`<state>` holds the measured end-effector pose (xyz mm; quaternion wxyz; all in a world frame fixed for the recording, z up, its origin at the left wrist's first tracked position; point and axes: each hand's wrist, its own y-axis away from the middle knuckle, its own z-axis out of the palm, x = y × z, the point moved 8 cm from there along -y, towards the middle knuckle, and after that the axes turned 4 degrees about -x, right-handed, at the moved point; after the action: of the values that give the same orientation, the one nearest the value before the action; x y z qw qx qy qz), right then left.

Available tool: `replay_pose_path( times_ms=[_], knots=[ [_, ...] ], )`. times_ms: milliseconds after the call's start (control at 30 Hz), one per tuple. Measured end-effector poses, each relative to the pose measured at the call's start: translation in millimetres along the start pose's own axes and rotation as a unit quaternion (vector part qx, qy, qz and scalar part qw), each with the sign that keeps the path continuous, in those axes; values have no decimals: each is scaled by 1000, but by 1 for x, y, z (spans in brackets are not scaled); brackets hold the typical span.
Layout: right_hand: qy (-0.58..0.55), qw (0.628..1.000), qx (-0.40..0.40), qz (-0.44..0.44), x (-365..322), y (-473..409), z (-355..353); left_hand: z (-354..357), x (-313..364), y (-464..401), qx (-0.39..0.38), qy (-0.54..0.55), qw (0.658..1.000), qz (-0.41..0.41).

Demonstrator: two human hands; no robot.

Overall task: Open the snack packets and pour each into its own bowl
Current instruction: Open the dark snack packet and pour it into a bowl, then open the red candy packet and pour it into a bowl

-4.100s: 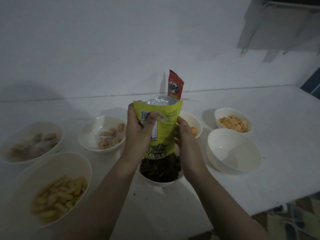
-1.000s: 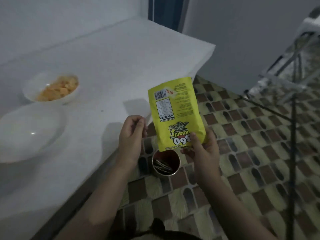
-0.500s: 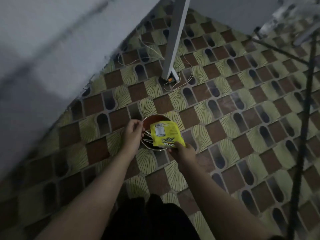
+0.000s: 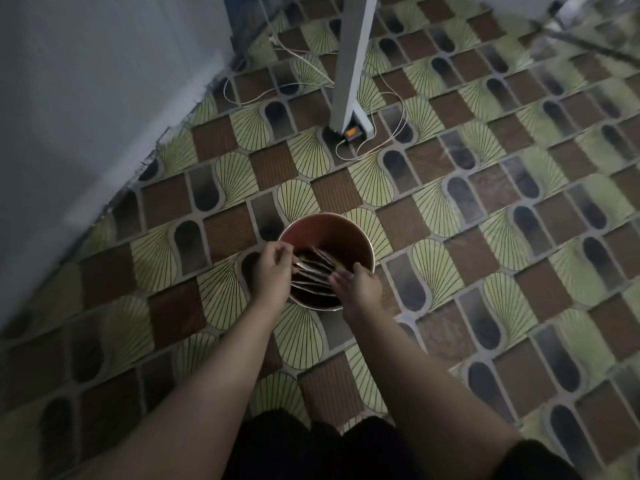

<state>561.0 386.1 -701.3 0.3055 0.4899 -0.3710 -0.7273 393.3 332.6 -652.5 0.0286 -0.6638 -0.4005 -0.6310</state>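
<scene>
Both hands over the bin (image 4: 360, 237) on the floor (image 4: 485, 202), empty packets inside.

Your left hand (image 4: 272, 270) has its fingers curled at the bin's near rim; whether they pinch anything, you cannot tell. Your right hand (image 4: 358, 284) hangs with fingers loosely apart, gripping nothing. The used packets (image 4: 313, 268) lie crumpled in the bin, touching each other. Judgement: thin foil, light, slippery, easily creased; take the next packet by its sealed top edge, pinched at both corners.

Dim patterned floor (image 4: 450, 209) (brown, green), white wall (image 4: 86, 98) left.
</scene>
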Motion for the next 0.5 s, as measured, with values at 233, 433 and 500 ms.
replay_pose_path(
  times_ms=[233, 433, 500],
  knots=[
    [160, 951, -14, -265, -115, 186, 49, -17, 158, 104, 18, 40, 996, 81],
    [167, 869, -145, -443, -217, 415, 121, -70, 350, 242, 24, 135, 966, 218],
    [182, 830, -200, -488, -240, 484, 148, -100, 408, 283, 41, 147, 950, 273]
  ],
)
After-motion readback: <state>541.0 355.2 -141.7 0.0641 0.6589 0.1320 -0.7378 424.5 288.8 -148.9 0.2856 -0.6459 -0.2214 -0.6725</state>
